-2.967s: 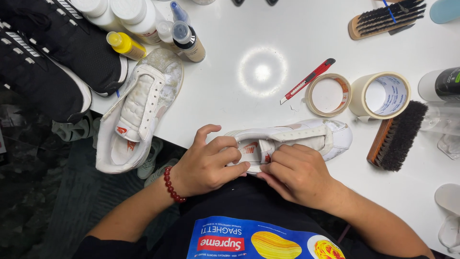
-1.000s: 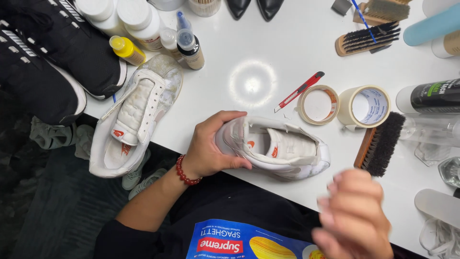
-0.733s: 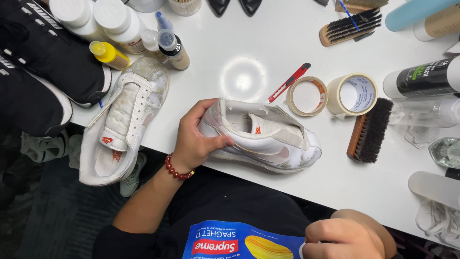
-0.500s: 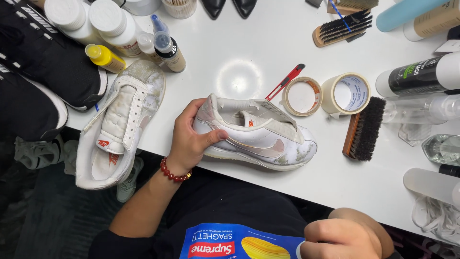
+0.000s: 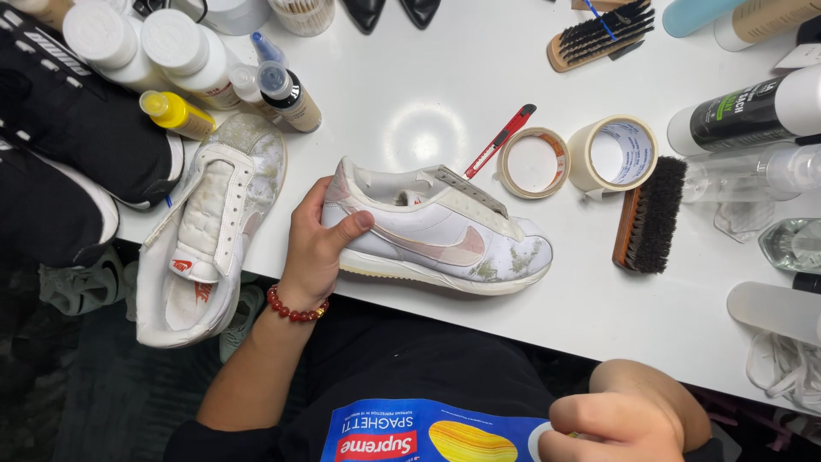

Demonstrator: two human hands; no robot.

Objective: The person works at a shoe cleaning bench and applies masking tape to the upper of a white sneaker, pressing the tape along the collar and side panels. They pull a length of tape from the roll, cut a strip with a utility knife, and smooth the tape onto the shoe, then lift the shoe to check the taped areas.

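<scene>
My left hand [image 5: 318, 244], with a red bead bracelet at the wrist, grips the heel of a dirty white sneaker [image 5: 445, 231] with no laces. The shoe lies on its side on the white table [image 5: 428, 94], toe pointing right, green stains near the toe. My right hand [image 5: 620, 423] is low at the bottom edge, near my lap, fingers curled; whether it holds anything is hidden. A second white sneaker [image 5: 209, 227] lies left of my left hand, hanging over the table's edge.
Two rolls of tape [image 5: 577, 156], a red utility knife [image 5: 500, 139], a dark shoe brush [image 5: 650, 214], another brush [image 5: 603, 34], several bottles [image 5: 184, 60] and spray bottles [image 5: 744, 107] surround the shoe. Black sneakers [image 5: 68, 145] sit far left. White laces [image 5: 782, 376] lie at right.
Both hands were working at the sneaker's tongue; my right hand let go and dropped to my lap. My left hand turned the shoe onto its side and keeps hold of its heel.
</scene>
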